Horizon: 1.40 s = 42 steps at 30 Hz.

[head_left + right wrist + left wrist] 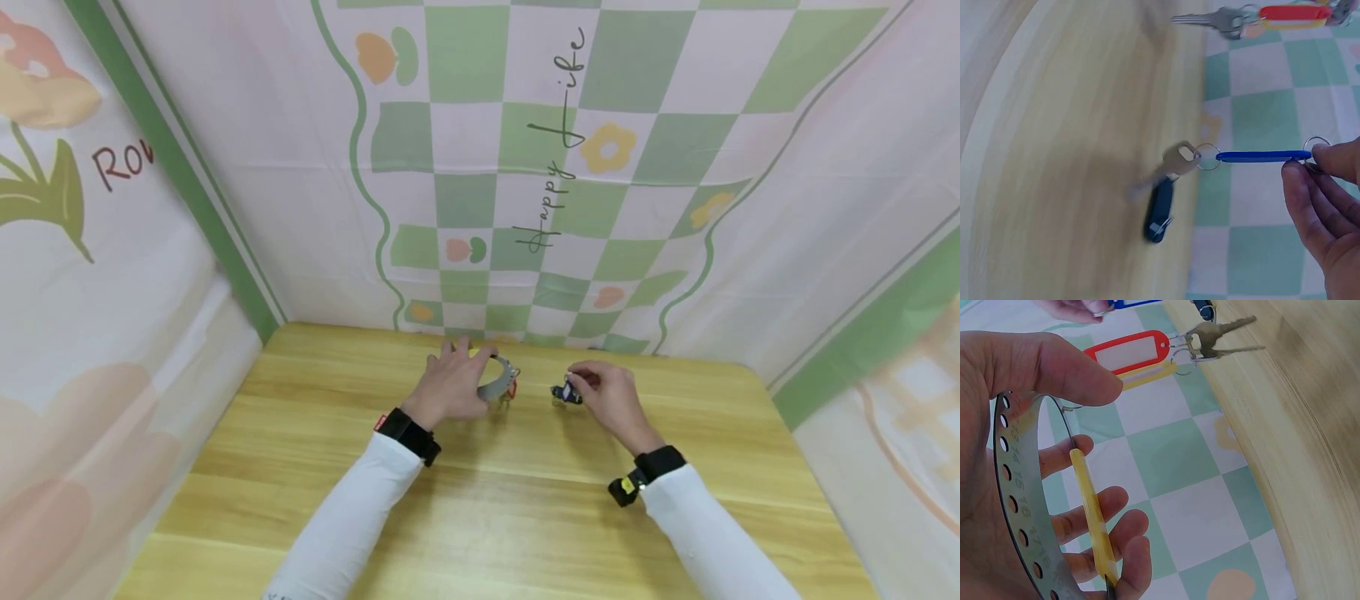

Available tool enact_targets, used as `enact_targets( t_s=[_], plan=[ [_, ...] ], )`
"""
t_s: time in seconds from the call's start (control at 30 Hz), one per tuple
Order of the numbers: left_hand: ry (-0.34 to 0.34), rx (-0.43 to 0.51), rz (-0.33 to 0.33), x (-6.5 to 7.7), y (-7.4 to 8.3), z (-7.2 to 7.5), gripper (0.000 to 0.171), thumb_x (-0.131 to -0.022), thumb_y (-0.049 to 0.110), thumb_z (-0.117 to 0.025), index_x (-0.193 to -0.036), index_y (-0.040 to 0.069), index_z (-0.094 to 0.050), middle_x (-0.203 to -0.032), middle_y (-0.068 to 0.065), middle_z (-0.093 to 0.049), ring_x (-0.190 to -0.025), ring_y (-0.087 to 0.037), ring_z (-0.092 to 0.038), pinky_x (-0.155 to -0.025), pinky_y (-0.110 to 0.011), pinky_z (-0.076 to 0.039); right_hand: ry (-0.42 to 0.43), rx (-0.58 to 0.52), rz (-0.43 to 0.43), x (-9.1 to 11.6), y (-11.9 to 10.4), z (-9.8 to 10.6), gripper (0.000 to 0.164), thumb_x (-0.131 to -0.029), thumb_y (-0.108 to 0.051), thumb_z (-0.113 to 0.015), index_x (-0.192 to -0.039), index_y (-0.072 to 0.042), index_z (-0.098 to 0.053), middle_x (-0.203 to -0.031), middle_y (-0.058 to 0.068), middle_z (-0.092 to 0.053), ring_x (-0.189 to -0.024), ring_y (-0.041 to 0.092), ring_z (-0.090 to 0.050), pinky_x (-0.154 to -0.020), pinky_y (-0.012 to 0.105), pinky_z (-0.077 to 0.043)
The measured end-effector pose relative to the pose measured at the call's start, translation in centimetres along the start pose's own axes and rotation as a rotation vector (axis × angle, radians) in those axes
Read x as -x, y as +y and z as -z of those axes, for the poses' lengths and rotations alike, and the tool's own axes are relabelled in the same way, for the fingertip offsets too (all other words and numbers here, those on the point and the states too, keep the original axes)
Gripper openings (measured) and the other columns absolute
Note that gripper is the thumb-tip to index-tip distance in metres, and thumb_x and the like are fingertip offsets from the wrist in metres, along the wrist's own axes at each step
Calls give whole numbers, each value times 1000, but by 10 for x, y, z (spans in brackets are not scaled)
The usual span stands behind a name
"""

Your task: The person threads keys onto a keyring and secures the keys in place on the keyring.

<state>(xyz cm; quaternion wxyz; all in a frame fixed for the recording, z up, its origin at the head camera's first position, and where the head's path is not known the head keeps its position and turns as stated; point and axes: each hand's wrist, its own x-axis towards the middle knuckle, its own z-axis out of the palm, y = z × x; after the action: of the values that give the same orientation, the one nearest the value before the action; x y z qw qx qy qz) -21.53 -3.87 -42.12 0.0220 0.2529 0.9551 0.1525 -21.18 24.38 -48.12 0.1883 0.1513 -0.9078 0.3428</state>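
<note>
left hand (453, 387) and right hand (613, 398) both clamped

left grips a numbered metal ring (1022, 489), red tag (1125, 355) beside it; right pinches a blue tag (1263, 156), its key (1174, 164) attached.

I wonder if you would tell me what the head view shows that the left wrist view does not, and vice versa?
Only the head view shows the "Happy Life" lettering, the white sleeves and the black wrist straps.

Only the left wrist view shows readable numbers, such as 14 and 15, on the grey ring.

Both show the left hand holding that ring, the red tag, at least part of the right hand, the checked cloth and the wooden table.
</note>
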Motion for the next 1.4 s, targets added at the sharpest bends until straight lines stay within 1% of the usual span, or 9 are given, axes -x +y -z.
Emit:
enact_targets(
  t_s=[0.17, 0.4, 0.53, 0.73, 0.87, 0.97, 1.1, 1.27, 1.4],
  plan=[
    [3, -2, 1, 0, 0, 0, 80, -72, 19, -79, -146, 20, -51, -130, -20, -50, -99, -32, -49, -75, -46, -46, 34, -25, 18, -4, -15, 4, 11, -89, -1, -75, -100, 1, -77, -86, 10, -74, -72, 20, -68, -61, 23, -54],
    [-1, -4, 2, 1, 1, 1, 81, -71, 18, -79, -147, 21, -50, -131, -20, -49, -100, -33, -49, -76, -47, -46, 28, -98, -53, -8, -30, 7, 13, -88, 0, -76, -101, -1, -78, -88, 9, -73, -74, 21, -66, -64, 20, -52],
    [-3, 4, 3, 1, 1, 2, 81, -71, 18, -79, -147, 21, -50, -129, -20, -49, -100, -33, -49, -77, -48, -46, 12, -145, -67, -10, -37, 8, 12, -88, 0, -76, -100, 0, -78, -89, 11, -72, -75, 21, -65, -65, 20, -51],
    [-2, 1, 5, 2, 2, 3, 81, -71, 19, -80, -146, 21, -51, -128, -19, -50, -99, -32, -49, -78, -48, -47, -12, -149, -31, -11, -45, 8, 11, -88, -3, -78, -98, 0, -78, -86, 8, -74, -72, 18, -68, -62, 21, -55],
    [6, -6, 1, 2, 2, 3, 80, -70, 20, -81, -145, 22, -51, -127, -19, -50, -99, -32, -49, -78, -48, -47, -3, -122, 5, -11, -47, 7, 12, -87, 1, -77, -98, 1, -77, -86, 9, -74, -72, 20, -70, -63, 23, -56],
    [9, -4, -1, 2, 2, 2, 81, -70, 20, -81, -144, 21, -51, -126, -18, -50, -98, -31, -49, -77, -47, -47, 12, -102, 25, -11, -49, 5, 16, -84, 6, -77, -100, 4, -75, -88, 12, -73, -75, 23, -70, -66, 27, -58],
    [13, 4, -2, 1, 2, 2, 80, -69, 19, -81, -144, 21, -52, -124, -17, -50, -97, -31, -48, -76, -47, -46, 44, -92, 46, -11, -50, 4, 18, -82, 9, -78, -99, 3, -75, -90, 13, -73, -77, 24, -69, -68, 29, -58],
    [15, 1, -2, 0, 2, 0, 79, -69, 18, -80, -143, 22, -53, -124, -17, -51, -97, -31, -49, -76, -46, -46, 104, -105, 54, -10, -48, 2, 17, -82, 10, -78, -96, 2, -75, -91, 13, -73, -78, 24, -69, -70, 19, -55],
    [15, -5, -3, -1, 2, -1, 80, -69, 19, -81, -143, 22, -53, -124, -17, -51, -97, -31, -49, -75, -46, -46, 156, -141, 45, -9, -47, 0, 16, -80, 9, -80, -94, 2, -76, -89, 12, -74, -76, 24, -70, -70, 13, -52]
  ],
)
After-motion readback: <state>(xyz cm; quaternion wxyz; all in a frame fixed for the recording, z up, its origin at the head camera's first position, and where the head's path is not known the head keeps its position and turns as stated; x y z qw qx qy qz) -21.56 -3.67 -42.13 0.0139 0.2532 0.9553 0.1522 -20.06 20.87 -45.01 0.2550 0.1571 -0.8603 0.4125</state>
